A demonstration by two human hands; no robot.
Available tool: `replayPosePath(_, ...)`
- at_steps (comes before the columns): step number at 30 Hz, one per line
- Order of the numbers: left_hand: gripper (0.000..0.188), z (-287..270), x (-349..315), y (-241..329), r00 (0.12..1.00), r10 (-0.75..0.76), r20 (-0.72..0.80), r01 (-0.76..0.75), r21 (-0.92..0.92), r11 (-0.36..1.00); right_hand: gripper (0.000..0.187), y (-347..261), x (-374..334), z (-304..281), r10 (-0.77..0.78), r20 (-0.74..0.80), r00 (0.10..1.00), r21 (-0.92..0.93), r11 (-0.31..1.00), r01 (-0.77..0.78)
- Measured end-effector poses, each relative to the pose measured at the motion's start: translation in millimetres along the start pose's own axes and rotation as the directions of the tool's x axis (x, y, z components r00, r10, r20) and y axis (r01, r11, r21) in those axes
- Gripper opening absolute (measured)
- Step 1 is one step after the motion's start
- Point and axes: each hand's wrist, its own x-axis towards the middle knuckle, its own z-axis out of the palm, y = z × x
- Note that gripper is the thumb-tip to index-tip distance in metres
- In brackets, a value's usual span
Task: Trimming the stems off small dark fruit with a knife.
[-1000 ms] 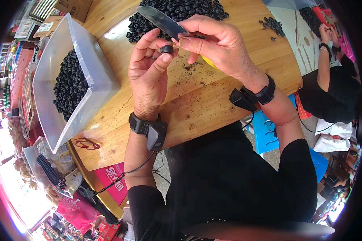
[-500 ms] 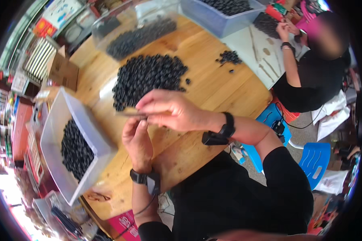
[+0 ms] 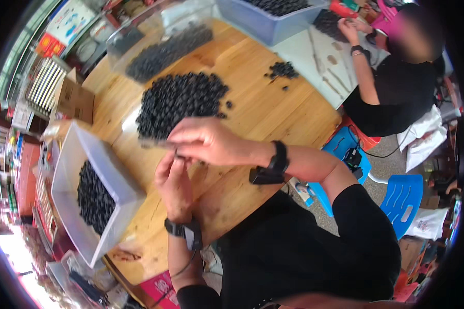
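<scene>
My right hand (image 3: 211, 141) is closed round a thin, flat greyish tool (image 3: 152, 143); it is smeared by motion, so I cannot tell its kind. Just below it, my left hand (image 3: 175, 185) pinches a small dark piece (image 3: 179, 154) between thumb and forefinger, close against the right fingers. Right behind the hands lies a heap of small, rounded black pieces (image 3: 180, 98) on the wooden table (image 3: 242, 103). A few strays sit at the heap's right side.
At left stands a clear plastic tub (image 3: 131, 201) partly filled with black pieces. Another clear bin (image 3: 116, 54) and a bluish tub (image 3: 270, 31) stand at the back. A small cluster (image 3: 282, 70) lies farther right. A co-worker (image 3: 397, 92) works at the adjoining white table (image 3: 314, 77).
The view has shifted slightly, moving the table and heap a little leftward. Both hands stay together in nearly the same pose, the left still pinching and the right still holding the thin tool.
</scene>
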Motion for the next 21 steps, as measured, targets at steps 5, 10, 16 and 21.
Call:
replayPosePath(5,0.029,6.0,4.7,-0.9,0.998,-0.024,0.055,0.028,-0.081,0.996,0.022,-7.8,1.6,-10.7,0.247,0.002,0.969,0.299,0.925,-0.236)
replayPosePath(10,0.031,11.1,4.9,2.7,0.996,-0.036,0.084,0.047,-0.136,0.990,0.025,-7.4,0.9,-12.7,0.289,0.088,0.953,0.415,0.859,-0.299)
replayPosePath(16,0.031,10.8,3.2,6.1,0.998,-0.052,0.027,0.055,-0.109,0.993,0.025,-11.9,-0.7,-12.0,0.302,0.154,0.941,0.371,0.865,-0.339)
replayPosePath(21,0.028,7.5,2.6,4.5,0.997,-0.073,0.017,0.074,-0.078,0.994,0.024,-11.6,-2.9,-4.9,0.204,0.129,0.971,0.205,0.952,-0.227)
